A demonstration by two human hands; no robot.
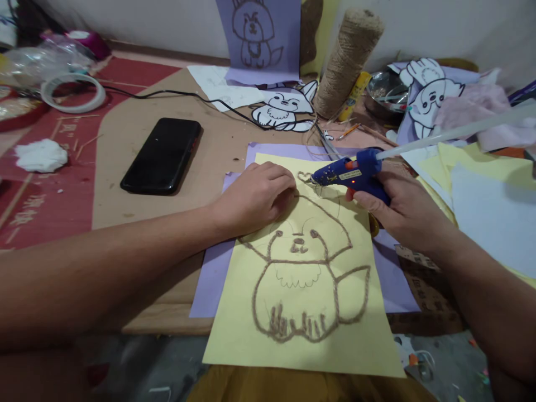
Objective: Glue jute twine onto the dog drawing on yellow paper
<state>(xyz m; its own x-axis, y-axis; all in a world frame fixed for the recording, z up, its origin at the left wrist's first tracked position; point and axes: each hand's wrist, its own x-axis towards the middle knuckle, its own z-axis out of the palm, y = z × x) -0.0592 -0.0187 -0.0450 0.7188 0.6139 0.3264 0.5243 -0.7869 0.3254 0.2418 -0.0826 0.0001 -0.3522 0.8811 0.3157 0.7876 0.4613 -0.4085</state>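
Observation:
A yellow sheet (pixel 310 324) lies in front of me with an animal outlined in brown twine (pixel 335 312). My left hand (pixel 253 195) rests curled on the sheet's upper left, fingers pressed down on the twine line at the animal's head. My right hand (pixel 402 209) is closed round a blue hot glue gun (pixel 352 173), a finger on its trigger. The gun's nozzle points left at the sheet's top edge, close to my left fingertips. A translucent glue stick (pixel 452 134) sticks out of the gun's back to the right.
A purple sheet (pixel 209 285) lies under the yellow one on a cardboard mat. A black phone (pixel 163 155) lies to the left, a twine spool (pixel 347 58) stands behind, with animal cutouts (pixel 282 106), a tape roll (pixel 73 92), a metal bowl (pixel 385 89) and loose papers (pixel 489 206) around.

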